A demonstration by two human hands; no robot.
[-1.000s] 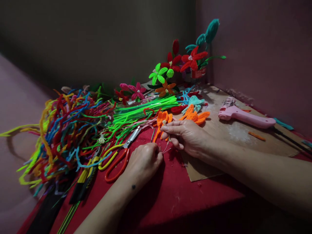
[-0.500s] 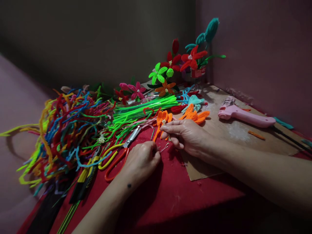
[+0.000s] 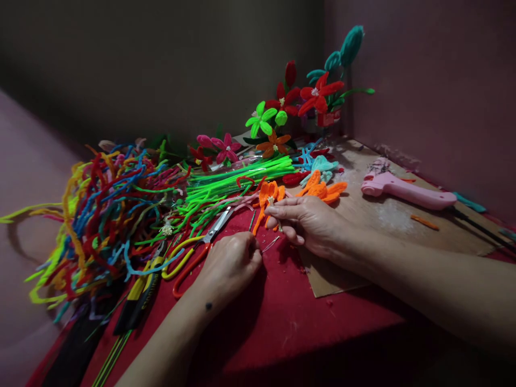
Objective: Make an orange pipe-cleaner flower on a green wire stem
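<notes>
Between its thumb and fingers, my right hand (image 3: 310, 223) pinches a small bunch of pale flower stamens (image 3: 271, 201), heads upward. Just behind lie orange pipe-cleaner petals (image 3: 266, 191), with more orange petals (image 3: 322, 192) past the knuckles. My left hand (image 3: 234, 258) is closed in a fist low over the red cloth, its fingertips turned away from view. Whether anything is inside that fist is hidden. Thin pale strands (image 3: 271, 244) show between the two hands. Scissors (image 3: 220, 226) with yellow and orange handles lie beside the left hand.
A tangled heap of coloured pipe cleaners (image 3: 108, 215) and a green bundle (image 3: 242, 177) fill the left and middle. Yellow-black pliers (image 3: 141, 293) lie in front. Finished flowers (image 3: 282, 102) stand behind. A pink glue gun (image 3: 407, 189) rests on cardboard (image 3: 346, 279), its black cord trailing right.
My left hand has shifted slightly left, a little away from the right hand. The right hand keeps its pinch on the stamens almost unmoved.
</notes>
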